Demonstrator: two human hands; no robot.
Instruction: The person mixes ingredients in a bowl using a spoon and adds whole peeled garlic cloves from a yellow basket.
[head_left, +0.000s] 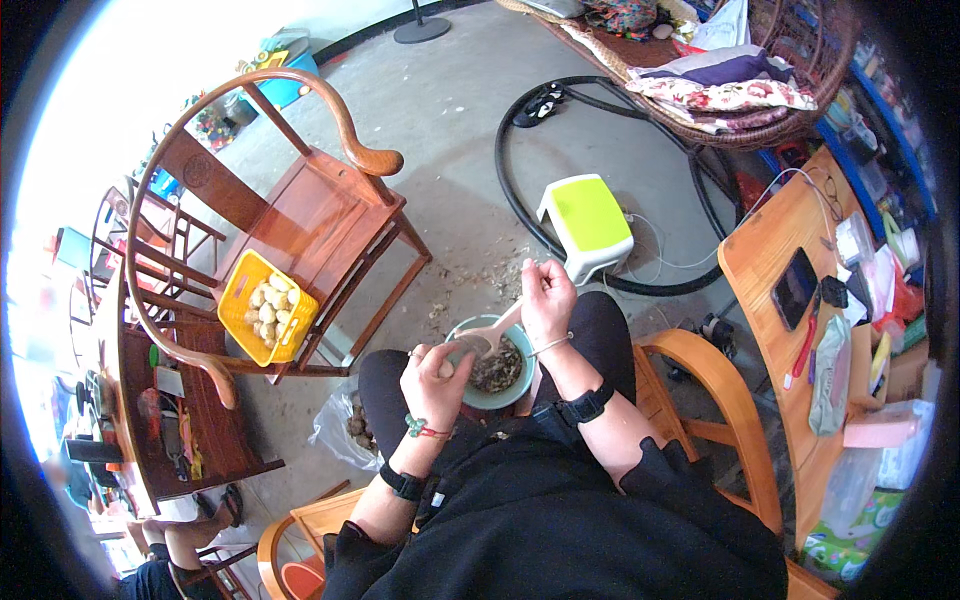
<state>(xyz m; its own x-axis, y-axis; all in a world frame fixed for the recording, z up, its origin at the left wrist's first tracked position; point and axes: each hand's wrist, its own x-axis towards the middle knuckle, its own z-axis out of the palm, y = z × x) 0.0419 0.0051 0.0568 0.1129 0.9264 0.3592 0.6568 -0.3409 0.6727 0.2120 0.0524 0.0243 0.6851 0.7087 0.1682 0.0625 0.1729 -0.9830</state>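
Between my knees sits a pale green bowl (495, 403) with dark peelings (496, 369) in it. My left hand (433, 386) is over the bowl's left side, its fingers pinched around a small pale tuber (447, 369), mostly hidden by the fingers. From the right, my right hand (549, 301) grips the handle of a light wooden spoon (504, 325). The spoon's head is close to my left fingertips above the bowl; whether it touches the tuber I cannot tell.
A yellow plastic basket (238, 319) of pale tubers (270, 307) rests on a wooden armchair (292, 202). Left of my leg lies a clear plastic bag (334, 416) with brown tubers (361, 429). A green-topped stool (592, 214) stands ahead; a wooden table (757, 255) holds a phone (795, 289).
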